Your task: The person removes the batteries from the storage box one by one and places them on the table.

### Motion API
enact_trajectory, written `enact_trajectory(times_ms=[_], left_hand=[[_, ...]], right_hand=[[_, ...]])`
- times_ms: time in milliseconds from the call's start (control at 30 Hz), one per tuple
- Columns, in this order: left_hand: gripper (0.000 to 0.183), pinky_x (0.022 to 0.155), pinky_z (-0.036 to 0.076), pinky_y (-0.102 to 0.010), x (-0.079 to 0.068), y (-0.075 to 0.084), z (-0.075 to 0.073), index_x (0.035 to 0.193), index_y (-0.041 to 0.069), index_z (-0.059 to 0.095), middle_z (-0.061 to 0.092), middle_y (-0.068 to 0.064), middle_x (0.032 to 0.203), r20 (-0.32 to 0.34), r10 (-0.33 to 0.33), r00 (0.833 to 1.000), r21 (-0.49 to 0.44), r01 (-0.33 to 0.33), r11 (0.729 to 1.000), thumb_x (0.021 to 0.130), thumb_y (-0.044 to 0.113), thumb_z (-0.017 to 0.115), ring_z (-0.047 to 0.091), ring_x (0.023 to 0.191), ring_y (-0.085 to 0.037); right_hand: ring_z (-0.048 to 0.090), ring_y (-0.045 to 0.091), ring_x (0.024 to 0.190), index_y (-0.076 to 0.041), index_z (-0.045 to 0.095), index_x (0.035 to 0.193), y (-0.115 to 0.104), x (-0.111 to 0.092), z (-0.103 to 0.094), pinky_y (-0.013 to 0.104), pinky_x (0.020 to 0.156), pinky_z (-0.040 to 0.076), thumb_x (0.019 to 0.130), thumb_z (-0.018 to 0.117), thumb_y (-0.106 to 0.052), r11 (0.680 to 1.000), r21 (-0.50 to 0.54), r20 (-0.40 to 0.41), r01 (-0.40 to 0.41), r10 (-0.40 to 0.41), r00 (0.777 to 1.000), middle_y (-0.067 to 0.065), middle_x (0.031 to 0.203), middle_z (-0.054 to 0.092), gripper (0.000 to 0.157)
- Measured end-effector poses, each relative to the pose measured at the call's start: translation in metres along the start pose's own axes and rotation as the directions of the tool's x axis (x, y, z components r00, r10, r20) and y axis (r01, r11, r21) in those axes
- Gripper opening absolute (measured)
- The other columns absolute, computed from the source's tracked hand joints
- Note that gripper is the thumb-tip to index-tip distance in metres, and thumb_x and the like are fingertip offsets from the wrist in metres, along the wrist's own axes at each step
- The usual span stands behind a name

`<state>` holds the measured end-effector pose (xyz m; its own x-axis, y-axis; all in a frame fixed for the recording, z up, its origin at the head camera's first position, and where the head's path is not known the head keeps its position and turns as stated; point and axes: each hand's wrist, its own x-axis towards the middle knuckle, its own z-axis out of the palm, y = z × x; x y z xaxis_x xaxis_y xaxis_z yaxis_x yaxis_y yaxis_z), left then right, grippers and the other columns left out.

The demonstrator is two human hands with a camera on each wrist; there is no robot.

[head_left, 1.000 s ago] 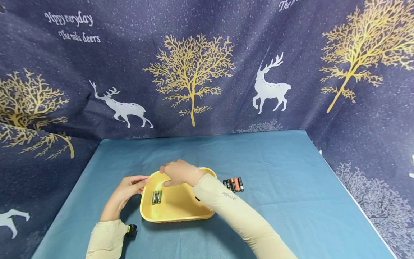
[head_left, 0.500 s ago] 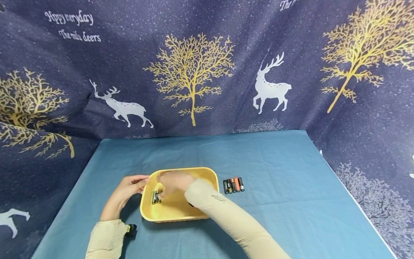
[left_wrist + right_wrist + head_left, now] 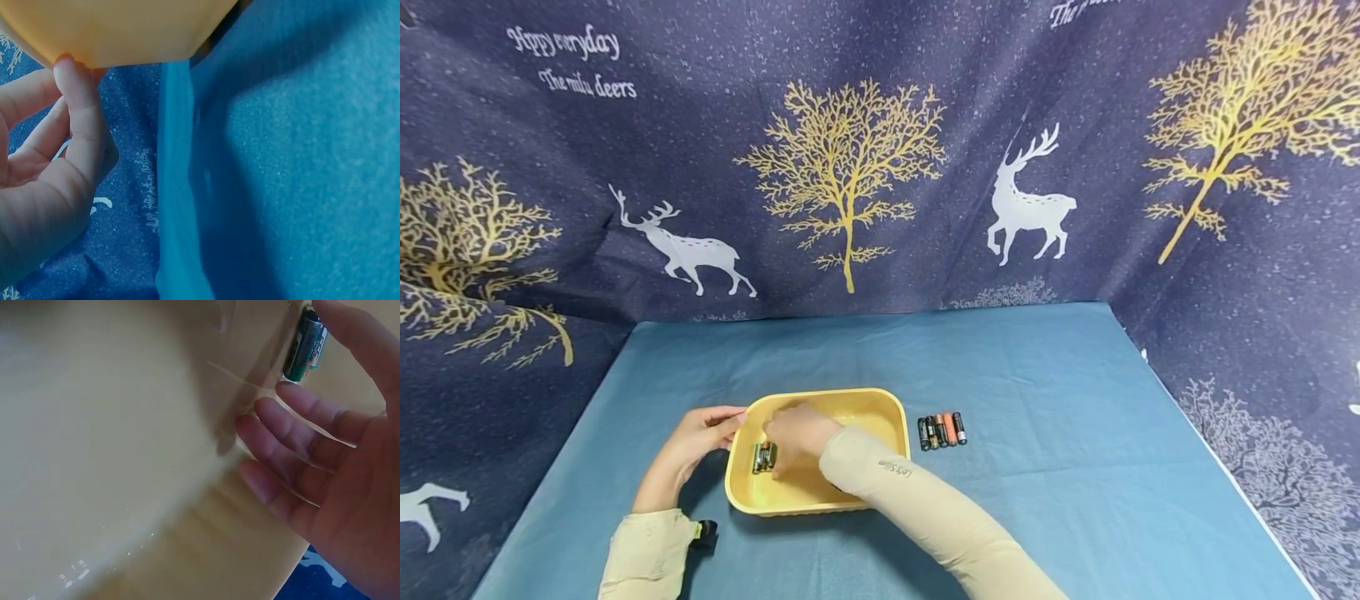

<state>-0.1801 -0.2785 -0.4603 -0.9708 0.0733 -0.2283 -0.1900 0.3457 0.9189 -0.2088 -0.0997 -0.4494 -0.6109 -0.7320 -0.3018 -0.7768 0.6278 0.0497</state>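
A yellow plastic basin [image 3: 827,492] stands on the blue cloth, with a small row of dark green batteries [image 3: 758,458] at the left of its floor. My left hand [image 3: 696,440] grips the basin's left rim; in the left wrist view the thumb [image 3: 78,87] presses the yellow wall from outside. Inside the basin is my right hand [image 3: 797,437], reaching toward the batteries. The right wrist view has its fingers [image 3: 281,444] loosely bent, with a green battery [image 3: 303,347] between the thumb and index finger. The thumb overlaps the battery's upper end; the index fingertip lies close below its lower end.
Right of the basin, several black, copper and orange batteries [image 3: 942,430] lie side by side on the blue cloth [image 3: 1037,400]. A dark curtain [image 3: 880,167] printed with deer and trees hangs behind the table and along both sides.
My right hand has come down from the basin's far left rim to the batteries on its floor. The left hand stays at the rim, and the batteries outside have not moved.
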Motion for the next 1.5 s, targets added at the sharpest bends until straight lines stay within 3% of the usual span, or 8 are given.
enact_trajectory(times_ms=[67,300,467,767,967,1367,1500], left_hand=[[0.043,0.067,0.056,-0.031,0.000,0.000,0.000,0.127,-0.015,0.053,0.070,-0.010,0.096,0.003,0.001,1.000,0.000,-0.001,1.000,0.097,0.015,0.059,0.065,0.073,-0.014],[0.042,0.066,0.056,-0.031,0.000,0.000,0.002,0.126,-0.015,0.054,0.071,-0.012,0.097,-0.004,-0.001,1.000,-0.007,0.001,1.000,0.096,0.014,0.059,0.065,0.072,-0.015],[0.042,0.067,0.056,-0.032,0.000,-0.002,0.003,0.126,-0.015,0.055,0.070,-0.012,0.099,-0.008,-0.007,1.000,-0.010,0.007,1.000,0.096,0.014,0.060,0.065,0.072,-0.015],[0.042,0.067,0.056,-0.032,0.001,-0.002,0.003,0.125,-0.014,0.055,0.071,-0.012,0.099,-0.012,-0.011,1.000,0.003,0.011,1.000,0.096,0.016,0.060,0.064,0.072,-0.014],[0.043,0.067,0.056,-0.032,0.000,0.000,0.004,0.125,-0.015,0.055,0.070,-0.012,0.098,-0.014,-0.010,1.000,0.011,0.010,1.000,0.096,0.016,0.060,0.064,0.072,-0.014],[0.045,0.067,0.056,-0.033,-0.001,0.000,0.003,0.127,-0.013,0.055,0.070,-0.010,0.096,-0.024,-0.029,0.999,0.028,0.030,0.999,0.096,0.019,0.061,0.065,0.072,-0.016],[0.045,0.067,0.056,-0.033,-0.001,0.001,0.003,0.127,-0.013,0.055,0.071,-0.008,0.094,-0.025,-0.034,0.999,0.033,0.035,0.999,0.096,0.019,0.061,0.064,0.071,-0.015]], right_hand=[[0.057,0.005,0.096,-0.026,0.063,0.103,-0.001,0.000,0.000,0.019,0.087,0.044,0.076,0.072,-0.060,0.999,-0.041,-0.010,0.004,-0.005,1.000,-0.011,0.100,0.062,0.044],[0.056,0.007,0.104,-0.024,0.061,0.109,-0.005,0.000,0.001,0.024,0.090,0.043,0.078,0.072,-0.059,0.999,-0.036,-0.027,-0.001,0.000,1.000,-0.010,0.107,0.061,0.048],[0.056,0.009,0.101,-0.024,0.060,0.107,-0.008,0.000,0.003,0.025,0.085,0.043,0.079,0.070,-0.059,0.998,-0.056,-0.032,-0.008,0.006,0.999,-0.010,0.107,0.060,0.045],[0.056,0.009,0.103,-0.024,0.060,0.119,-0.008,0.001,0.006,0.025,0.087,0.043,0.079,0.070,-0.060,0.997,-0.077,-0.035,-0.019,0.017,0.999,-0.009,0.111,0.060,0.055],[0.056,0.008,0.096,-0.026,0.061,0.118,-0.005,-0.001,0.005,0.023,0.082,0.043,0.079,0.071,-0.057,0.996,-0.091,-0.030,-0.017,0.014,0.999,-0.009,0.105,0.060,0.051],[0.058,0.008,0.094,-0.025,0.062,0.120,0.006,-0.020,-0.012,0.023,0.085,0.045,0.081,0.070,-0.054,0.992,-0.124,-0.045,0.032,-0.038,0.998,-0.009,0.098,0.062,0.049],[0.058,0.008,0.099,-0.025,0.062,0.121,0.012,-0.027,-0.018,0.029,0.092,0.044,0.080,0.071,-0.053,0.993,-0.107,-0.043,0.049,-0.054,0.998,-0.009,0.103,0.063,0.050]])
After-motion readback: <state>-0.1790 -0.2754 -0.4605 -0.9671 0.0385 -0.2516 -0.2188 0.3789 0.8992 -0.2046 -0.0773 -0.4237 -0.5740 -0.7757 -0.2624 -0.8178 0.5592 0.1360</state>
